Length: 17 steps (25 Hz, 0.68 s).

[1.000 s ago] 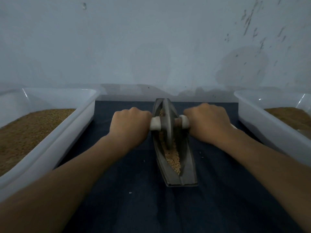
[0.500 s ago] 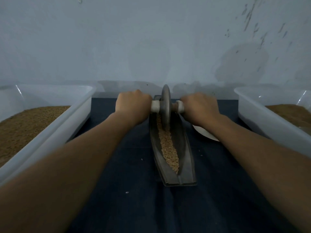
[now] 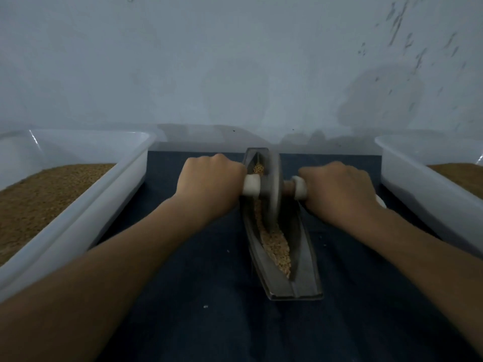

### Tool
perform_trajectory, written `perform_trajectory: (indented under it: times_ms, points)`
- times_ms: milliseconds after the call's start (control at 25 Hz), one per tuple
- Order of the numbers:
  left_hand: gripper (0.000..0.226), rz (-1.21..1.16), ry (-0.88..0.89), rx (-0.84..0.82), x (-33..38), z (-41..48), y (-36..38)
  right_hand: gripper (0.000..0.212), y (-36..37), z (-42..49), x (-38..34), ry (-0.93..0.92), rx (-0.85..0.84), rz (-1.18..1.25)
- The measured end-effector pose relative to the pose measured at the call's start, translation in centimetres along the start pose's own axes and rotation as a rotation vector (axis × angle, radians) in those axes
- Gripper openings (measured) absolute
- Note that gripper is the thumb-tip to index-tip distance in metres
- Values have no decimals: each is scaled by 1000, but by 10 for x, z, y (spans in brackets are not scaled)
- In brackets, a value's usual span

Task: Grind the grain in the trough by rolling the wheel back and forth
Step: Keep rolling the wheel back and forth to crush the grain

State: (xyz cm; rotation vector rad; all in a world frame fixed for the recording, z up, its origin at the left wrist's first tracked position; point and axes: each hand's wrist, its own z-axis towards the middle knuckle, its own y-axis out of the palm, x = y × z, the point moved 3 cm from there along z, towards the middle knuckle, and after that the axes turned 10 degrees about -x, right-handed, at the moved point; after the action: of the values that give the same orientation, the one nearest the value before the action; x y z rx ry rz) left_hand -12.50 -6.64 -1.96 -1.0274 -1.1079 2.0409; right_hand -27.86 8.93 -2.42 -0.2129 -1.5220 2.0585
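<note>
Dark cloth (image 3: pixel 209 322) bears the trough (image 3: pixel 306 257); left hand (image 3: pixel 209 184) and right hand (image 3: pixel 337 190) clasp the wheel (image 3: pixel 273 186), rolled nearer.

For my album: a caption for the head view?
Left hand and right hand hold the wheel over grain in the trough.

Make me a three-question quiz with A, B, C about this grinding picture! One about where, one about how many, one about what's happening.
1. Where in the trough is the wheel? A near end B far half C outside it
2. How many white tubs are there? A one B two C four
3. What do the left hand and right hand do? A hold its handles B lie flat C point up
Answers: B, bare grain lies nearer the person; B, one tub each side; A, both wrap the white handles.
</note>
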Motion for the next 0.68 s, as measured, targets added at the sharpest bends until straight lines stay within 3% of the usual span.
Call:
perform_trajectory:
  times_ms: [200,400,520,680]
  points:
    - [19,-121,-73,-119,-17,48,15,6,-7,68,-7,-26,-75,-39]
    - [10,-89,10,-96,-6,-12,-2,37,-10,-4,-4,-108,33,-56]
    - [25,8,62,-21,0,-31,-14,54,-21,-32,-2,-110,72,-51]
    - [7,1,31,-81,-2,9,-2,30,2,3,2,-27,-54,8]
